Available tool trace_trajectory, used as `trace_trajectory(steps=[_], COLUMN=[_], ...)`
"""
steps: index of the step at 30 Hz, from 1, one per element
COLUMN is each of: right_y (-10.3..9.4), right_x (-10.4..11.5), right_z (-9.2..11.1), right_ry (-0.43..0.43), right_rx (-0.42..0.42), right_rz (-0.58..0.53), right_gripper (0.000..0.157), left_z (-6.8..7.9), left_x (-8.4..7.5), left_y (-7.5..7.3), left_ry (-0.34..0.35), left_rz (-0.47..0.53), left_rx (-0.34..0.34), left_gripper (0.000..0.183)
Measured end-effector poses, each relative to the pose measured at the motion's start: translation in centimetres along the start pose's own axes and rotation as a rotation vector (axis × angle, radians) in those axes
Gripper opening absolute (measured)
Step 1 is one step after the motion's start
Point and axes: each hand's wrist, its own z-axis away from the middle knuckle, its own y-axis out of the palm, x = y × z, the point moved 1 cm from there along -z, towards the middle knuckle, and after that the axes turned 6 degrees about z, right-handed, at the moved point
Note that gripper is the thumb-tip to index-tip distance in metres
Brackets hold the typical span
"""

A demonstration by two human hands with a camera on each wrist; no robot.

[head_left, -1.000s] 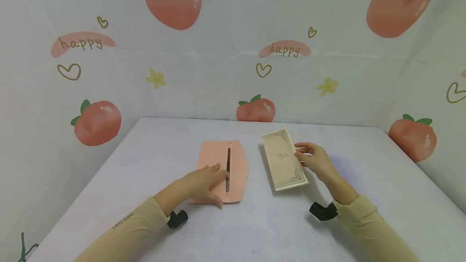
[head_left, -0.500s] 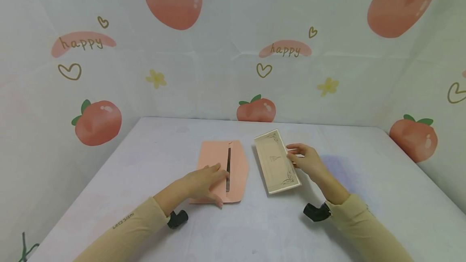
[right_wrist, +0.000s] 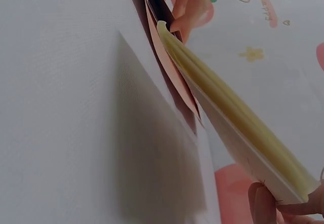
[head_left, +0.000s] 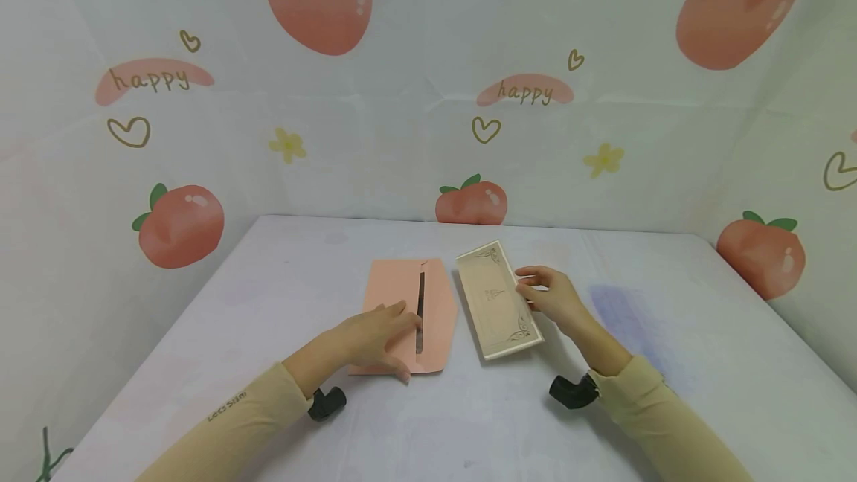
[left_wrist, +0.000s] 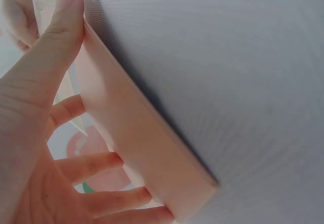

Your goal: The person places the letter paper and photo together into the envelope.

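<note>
- Head view: my left hand (head_left: 375, 337) rests on the envelope (head_left: 398, 285) with its fingers spread, probably to press it flat against the table (head_left: 462, 422) so that it can't slide.
- Those fingers reach to the slot (head_left: 420, 292), which gapes as a dark strip; I judge they help part it.
- My right hand (head_left: 552, 300) pinches the card (head_left: 498, 311) at its right edge, which leaves the printed face and left edge uncovered. The card is tilted, just beside the flap (head_left: 440, 318).
- Left wrist view: thumb at the envelope's near edge, fingers apart across it, a spread that should share out the pressure.
- Right wrist view: my right fingers are clamped on one edge of the card. Its shadow (right_wrist: 157, 153) falls apart from it, so I hold it raised, likely to clear the flap. Whether card and envelope touch, I can't tell here.
</note>
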Motion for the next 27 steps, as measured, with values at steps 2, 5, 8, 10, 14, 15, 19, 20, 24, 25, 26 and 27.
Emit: trace_trajectory(steps=[2,5,8,10,14,15,19,20,24,25,26,27], right_y=[0.2,0.5,0.8,0.9,1.2,1.3,1.7,1.8,2.1,2.2,2.3,2.4], right_x=[0.0,0.2,0.3,0.4,0.6,0.7,0.8,0.8,0.9,0.9,1.0,1.0], right_z=[-0.1,-0.1,-0.1,-0.1,-0.1,-0.1,-0.1,-0.2,-0.2,-0.2,-0.3,-0.3], right_ry=[0.005,0.009,0.007,0.003,0.007,0.008,0.001,-0.001,-0.009,-0.010,-0.006,-0.002], right_rx=[0.000,0.000,0.004,0.010,0.018,0.019,0.024,0.025,0.029,0.029,0.030,0.030], right_rz=[0.004,0.002,-0.009,-0.017,-0.014,-0.012,-0.023,-0.032,-0.056,-0.055,-0.054,-0.051], right_gripper=[0.034,0.034,0.034,0.034,0.034,0.034,0.033,0.033,0.033,0.033,0.032,0.032], left_z=[0.0,-0.1,-0.1,-0.1,-0.1,-0.1,-0.1,-0.1,-0.1,-0.1,-0.1,-0.1], left_x=[0.0,0.0,0.0,0.0,0.0,0.0,-0.1,-0.1,-0.2,-0.2,-0.1,-0.1], left_y=[0.0,0.0,0.0,0.1,0.0,0.0,0.0,-0.1,-0.1,-0.1,-0.1,-0.1], left_ry=[-0.001,0.005,0.006,0.003,-0.006,-0.006,0.001,-0.002,-0.017,-0.018,-0.020,-0.019], left_rz=[0.002,-0.002,-0.007,-0.009,-0.009,-0.009,-0.014,-0.013,-0.009,-0.009,-0.009,-0.010], left_rx=[0.002,-0.002,-0.005,-0.004,0.000,-0.001,-0.004,-0.004,0.000,-0.001,0.000,0.000], left_gripper=[0.073,0.073,0.073,0.073,0.073,0.073,0.072,0.072,0.072,0.072,0.072,0.071])
